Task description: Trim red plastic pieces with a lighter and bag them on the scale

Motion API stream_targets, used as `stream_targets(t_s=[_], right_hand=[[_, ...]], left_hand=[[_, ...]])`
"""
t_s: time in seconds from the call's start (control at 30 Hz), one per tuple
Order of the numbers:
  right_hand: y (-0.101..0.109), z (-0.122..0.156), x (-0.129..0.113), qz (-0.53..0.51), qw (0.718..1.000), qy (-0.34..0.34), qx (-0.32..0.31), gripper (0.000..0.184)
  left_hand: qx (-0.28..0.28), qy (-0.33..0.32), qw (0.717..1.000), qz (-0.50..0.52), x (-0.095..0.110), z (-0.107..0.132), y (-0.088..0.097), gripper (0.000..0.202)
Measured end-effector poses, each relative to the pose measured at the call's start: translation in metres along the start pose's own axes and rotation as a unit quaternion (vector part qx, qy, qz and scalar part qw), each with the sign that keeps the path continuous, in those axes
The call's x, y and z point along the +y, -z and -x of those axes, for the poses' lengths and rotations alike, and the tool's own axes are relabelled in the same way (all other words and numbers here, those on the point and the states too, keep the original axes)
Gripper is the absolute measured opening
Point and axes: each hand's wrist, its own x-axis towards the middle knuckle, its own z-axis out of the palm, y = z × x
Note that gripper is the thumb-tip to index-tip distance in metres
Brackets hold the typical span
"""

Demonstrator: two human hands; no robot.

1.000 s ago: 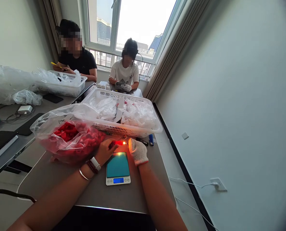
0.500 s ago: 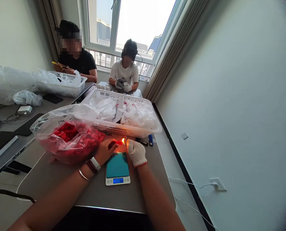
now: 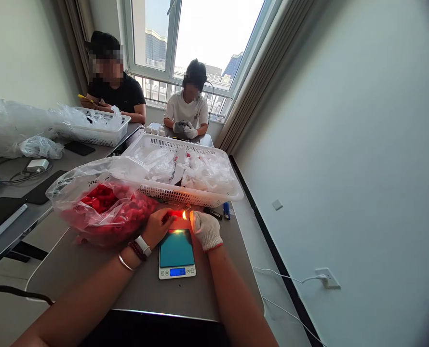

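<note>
My bare left hand (image 3: 159, 225) pinches a small red strip-like piece (image 3: 176, 213), its right end at a bright flame (image 3: 184, 215). Just right of the flame, my right hand (image 3: 205, 229), in a white knitted glove, is closed around what seems to be a lighter, its body hidden by the fingers. A digital scale (image 3: 177, 253) with a teal top and lit display lies below both hands, the flame reflected on it. Left of my left hand, a clear plastic bag (image 3: 73, 176) stands open, full of red pieces (image 3: 106, 200).
Behind my hands is a white basket (image 3: 185, 193) with plastic bags. A black marker-like item (image 3: 212, 213) and a blue lighter (image 3: 226, 210) lie right. Two people sit beyond, one in black (image 3: 118, 99), one in white (image 3: 185, 108). Another basket (image 3: 95, 135) stands left.
My gloved right hand has shifted very slightly right and down. The flame is still at the red piece's end, and its reflection now shows brighter on the scale.
</note>
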Motion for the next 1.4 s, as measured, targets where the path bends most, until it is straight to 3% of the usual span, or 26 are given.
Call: stream_targets(t_s=[0.17, 0.33, 0.5, 0.7, 0.87, 1.03, 1.23, 1.4], right_hand=[[-0.0008, -0.0007, 0.001, 0.007, 0.999, -0.037, 0.021, 0.051], [-0.0018, -0.0005, 0.0016, 0.015, 1.0, 0.016, -0.001, 0.048], [0.0011, -0.0006, 0.0013, 0.026, 0.999, -0.032, 0.02, 0.052], [0.0014, -0.0007, -0.0014, 0.018, 1.0, -0.002, 0.0, 0.046], [-0.0007, -0.0026, 0.0004, -0.021, 0.999, -0.043, 0.008, 0.055], [-0.0021, -0.0021, 0.0039, -0.055, 0.998, -0.003, -0.016, 0.05], [-0.0013, -0.0035, 0.0064, -0.042, 0.997, -0.055, 0.019, 0.055], [0.0004, -0.0031, 0.0065, -0.049, 0.999, 0.016, 0.004, 0.051]], left_hand=[[-0.013, 0.002, 1.0, -0.004, -0.0002, 0.0001, -0.0005, 0.039], [0.007, -0.007, 1.0, -0.001, -0.0032, 0.0007, -0.0014, 0.034], [-0.006, 0.004, 1.0, -0.009, -0.0039, 0.0008, -0.0017, 0.033], [-0.004, 0.006, 1.0, 0.003, -0.0029, 0.0008, -0.0017, 0.034], [-0.008, -0.003, 1.0, -0.004, -0.0027, 0.001, -0.0016, 0.037], [0.0, -0.014, 1.0, -0.005, -0.0026, 0.0012, -0.0008, 0.034], [-0.007, -0.008, 1.0, -0.008, -0.0024, 0.0011, -0.0009, 0.033], [0.003, -0.016, 1.0, 0.0, -0.0006, 0.0009, 0.0003, 0.032]])
